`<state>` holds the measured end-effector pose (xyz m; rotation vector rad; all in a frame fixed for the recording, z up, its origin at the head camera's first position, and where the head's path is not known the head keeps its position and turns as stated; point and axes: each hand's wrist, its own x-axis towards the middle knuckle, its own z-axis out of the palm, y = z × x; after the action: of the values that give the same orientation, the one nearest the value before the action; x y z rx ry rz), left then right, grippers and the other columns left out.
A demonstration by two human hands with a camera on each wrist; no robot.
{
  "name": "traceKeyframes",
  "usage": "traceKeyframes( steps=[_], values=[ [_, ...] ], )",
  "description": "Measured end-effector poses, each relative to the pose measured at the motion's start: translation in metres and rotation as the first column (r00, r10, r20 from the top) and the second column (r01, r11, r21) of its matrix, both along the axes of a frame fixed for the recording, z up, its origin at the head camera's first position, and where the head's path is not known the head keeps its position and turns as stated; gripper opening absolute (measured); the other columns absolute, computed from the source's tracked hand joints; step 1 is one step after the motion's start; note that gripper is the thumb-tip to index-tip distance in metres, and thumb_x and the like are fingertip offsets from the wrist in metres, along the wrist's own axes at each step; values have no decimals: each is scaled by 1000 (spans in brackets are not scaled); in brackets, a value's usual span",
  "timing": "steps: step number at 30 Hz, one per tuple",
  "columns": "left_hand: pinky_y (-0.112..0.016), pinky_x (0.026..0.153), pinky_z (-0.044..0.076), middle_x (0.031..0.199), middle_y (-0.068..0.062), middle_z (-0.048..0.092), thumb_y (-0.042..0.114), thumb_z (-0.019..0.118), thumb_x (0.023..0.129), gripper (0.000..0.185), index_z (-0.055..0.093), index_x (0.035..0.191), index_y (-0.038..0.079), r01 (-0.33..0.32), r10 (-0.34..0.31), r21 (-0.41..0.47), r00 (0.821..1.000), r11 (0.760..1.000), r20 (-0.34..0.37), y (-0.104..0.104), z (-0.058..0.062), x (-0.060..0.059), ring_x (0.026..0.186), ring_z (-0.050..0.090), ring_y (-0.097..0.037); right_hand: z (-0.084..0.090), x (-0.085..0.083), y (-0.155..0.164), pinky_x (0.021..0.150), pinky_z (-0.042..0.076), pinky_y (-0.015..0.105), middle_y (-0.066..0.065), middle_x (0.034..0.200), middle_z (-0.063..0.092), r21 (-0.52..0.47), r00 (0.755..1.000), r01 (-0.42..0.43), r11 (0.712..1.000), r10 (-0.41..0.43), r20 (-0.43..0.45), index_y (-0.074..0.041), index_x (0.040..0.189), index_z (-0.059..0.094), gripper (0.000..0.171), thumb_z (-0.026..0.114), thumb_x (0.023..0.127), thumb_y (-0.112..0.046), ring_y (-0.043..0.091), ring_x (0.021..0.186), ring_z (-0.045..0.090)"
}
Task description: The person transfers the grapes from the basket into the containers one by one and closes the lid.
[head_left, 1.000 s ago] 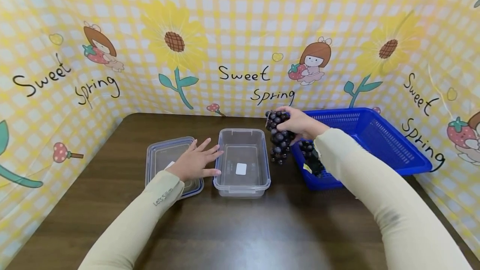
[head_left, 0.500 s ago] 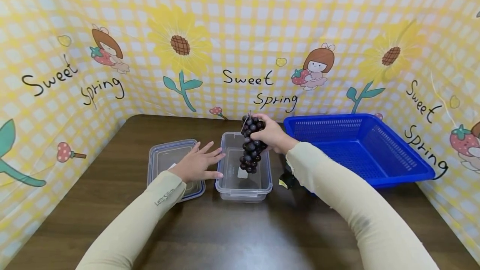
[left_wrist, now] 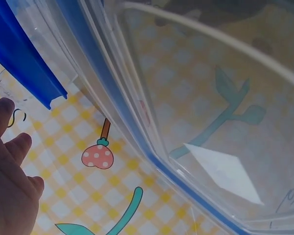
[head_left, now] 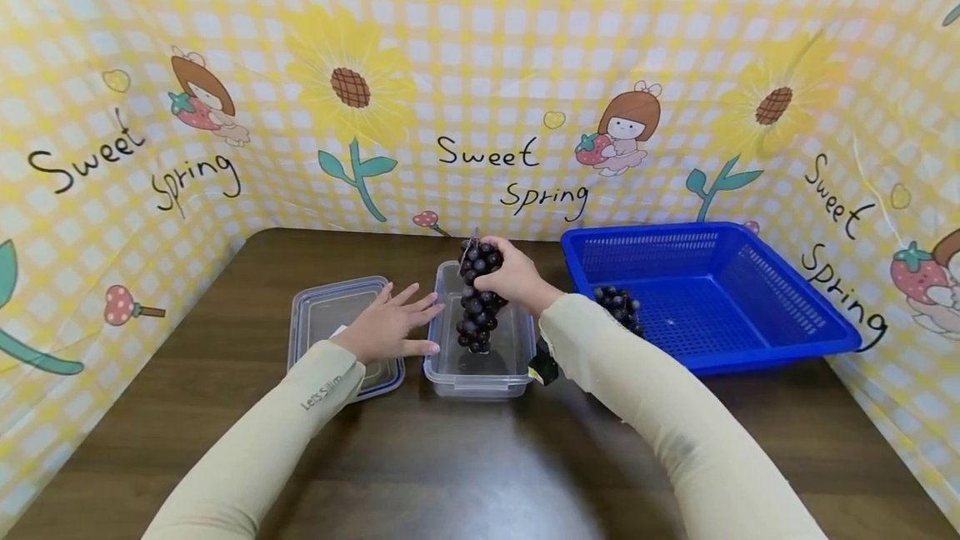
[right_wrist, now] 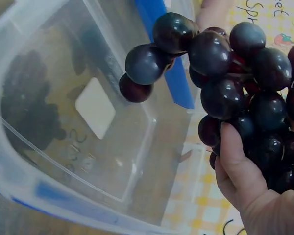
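A bunch of dark grapes [head_left: 480,302] hangs over the clear plastic container [head_left: 513,357]. My right hand [head_left: 517,275] grips it from the right side, thumb in front, as the right wrist view also shows with the grapes [right_wrist: 223,98] close up. The container's white label [right_wrist: 95,107] shows on its floor. My left hand [head_left: 390,325] has its fingers spread above the clear lid [head_left: 322,307], fingertips right at the container's left rim. In the left wrist view part of the left hand [left_wrist: 12,181] shows beside the lid [left_wrist: 196,98].
Right of the container stands a blue plastic basket [head_left: 757,273] with a second bunch of grapes [head_left: 618,307] in its left end, partly behind the right sleeve [head_left: 600,357]. A black wrist camera [head_left: 546,367] sits under the right wrist. Patterned cloth [head_left: 480,65] encloses the table's back and sides.
My right hand has carried the grapes leftward from the basket's left edge to over the container. The left hand has stayed in place beside the container.
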<state>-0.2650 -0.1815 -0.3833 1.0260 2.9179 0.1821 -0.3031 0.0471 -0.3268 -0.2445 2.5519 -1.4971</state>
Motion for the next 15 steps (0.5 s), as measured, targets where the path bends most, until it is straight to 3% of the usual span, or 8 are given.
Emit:
traceKeyframes(
  steps=[8, 15],
  values=[
    [-69, 107, 8, 151, -12, 34, 54, 51, 92, 70, 41, 146, 9, 3, -4, -48, 1000, 999, -15, 0, 4, 1, 140, 20, -43, -16, 6, -3, 70, 53, 59, 22, 143, 36, -112, 988, -2, 994, 20, 156, -18, 142, 41, 69, 66, 82, 3, 45, 121, 46],
    [-69, 107, 8, 151, -12, 33, 53, 52, 92, 71, 40, 146, 9, -4, 4, -68, 1000, 998, -10, 1, 5, 2, 140, 20, -44, -27, 10, -8, 63, 55, 54, 22, 142, 36, -93, 976, -42, 995, 60, 211, -18, 145, 39, 71, 65, 82, 3, 48, 117, 48]
  ],
)
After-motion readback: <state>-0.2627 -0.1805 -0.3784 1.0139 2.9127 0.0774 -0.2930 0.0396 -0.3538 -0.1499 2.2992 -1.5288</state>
